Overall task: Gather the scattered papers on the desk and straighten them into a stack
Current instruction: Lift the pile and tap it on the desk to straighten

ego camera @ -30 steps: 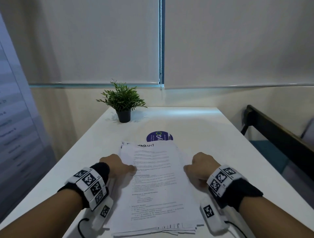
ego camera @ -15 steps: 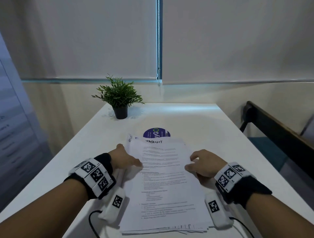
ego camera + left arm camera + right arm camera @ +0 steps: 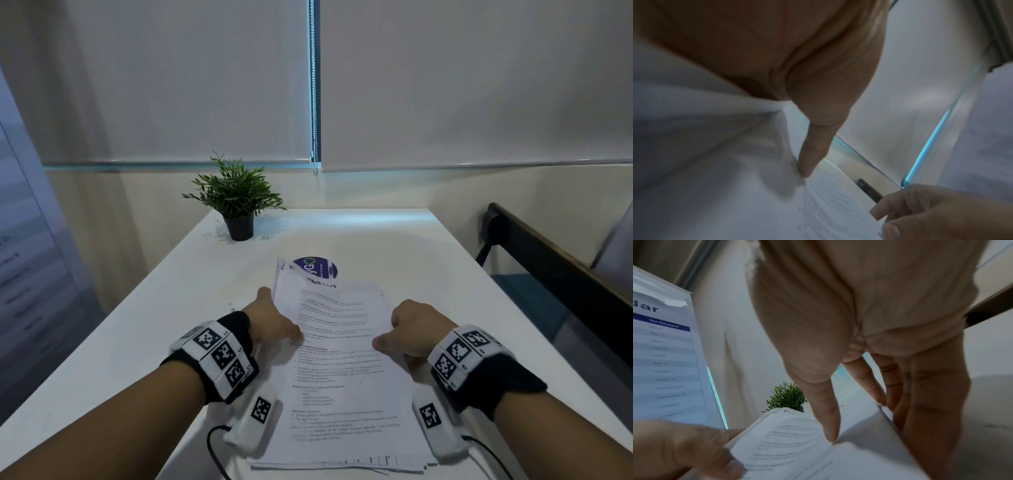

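Observation:
A stack of printed white papers (image 3: 342, 383) lies lengthwise on the white desk (image 3: 404, 246) in front of me. My left hand (image 3: 274, 322) grips its left edge and my right hand (image 3: 407, 330) grips its right edge, both near the far half. In the left wrist view the thumb (image 3: 812, 151) presses on top of the papers (image 3: 828, 203). The right wrist view has the thumb (image 3: 826, 415) on the top sheet (image 3: 789, 439) and the fingers (image 3: 920, 399) curled down past the side edge. The far end of the stack looks slightly raised, and its near edges are a little uneven.
A small potted plant (image 3: 238, 205) stands at the desk's far left. A round purple sticker (image 3: 317, 267) shows just beyond the papers. A dark wooden rail (image 3: 548, 260) runs along the right side. A printed board (image 3: 20, 274) stands at the left.
Both hands have slid forward along the sides of the stack and changed from resting beside it to gripping its edges. The stack's far end has drawn nearer and lifted a little.

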Action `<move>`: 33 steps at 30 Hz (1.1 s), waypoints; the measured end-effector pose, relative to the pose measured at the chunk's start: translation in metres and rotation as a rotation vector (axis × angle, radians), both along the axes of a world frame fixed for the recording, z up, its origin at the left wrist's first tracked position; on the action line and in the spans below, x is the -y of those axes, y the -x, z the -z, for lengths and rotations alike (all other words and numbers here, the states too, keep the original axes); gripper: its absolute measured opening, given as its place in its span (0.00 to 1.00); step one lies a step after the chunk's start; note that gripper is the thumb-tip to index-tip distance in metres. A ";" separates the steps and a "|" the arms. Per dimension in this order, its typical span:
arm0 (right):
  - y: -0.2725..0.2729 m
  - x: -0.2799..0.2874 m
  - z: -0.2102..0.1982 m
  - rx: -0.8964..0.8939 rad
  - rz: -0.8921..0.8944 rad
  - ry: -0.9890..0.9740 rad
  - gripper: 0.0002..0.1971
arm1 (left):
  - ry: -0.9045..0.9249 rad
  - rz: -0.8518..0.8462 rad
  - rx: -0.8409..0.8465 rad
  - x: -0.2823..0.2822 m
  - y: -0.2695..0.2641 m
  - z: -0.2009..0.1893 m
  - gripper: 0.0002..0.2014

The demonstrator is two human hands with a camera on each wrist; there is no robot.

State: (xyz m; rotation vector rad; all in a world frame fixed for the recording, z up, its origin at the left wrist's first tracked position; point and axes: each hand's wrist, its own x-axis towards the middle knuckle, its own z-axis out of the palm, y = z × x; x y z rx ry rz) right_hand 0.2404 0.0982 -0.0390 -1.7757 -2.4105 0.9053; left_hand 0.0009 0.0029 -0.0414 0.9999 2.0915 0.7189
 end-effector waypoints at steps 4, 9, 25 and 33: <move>-0.010 0.003 0.004 -0.096 0.059 0.034 0.19 | -0.235 0.094 0.015 0.009 -0.012 -0.007 0.53; -0.024 0.004 0.003 -0.331 0.169 0.056 0.28 | -0.588 0.125 0.118 0.026 -0.013 -0.017 0.36; -0.014 0.011 -0.059 -1.238 0.033 -0.273 0.07 | -0.912 0.034 0.204 0.031 -0.005 -0.054 0.28; -0.018 0.004 -0.023 -1.254 0.072 -0.243 0.16 | -0.873 0.088 0.352 0.029 -0.002 -0.040 0.29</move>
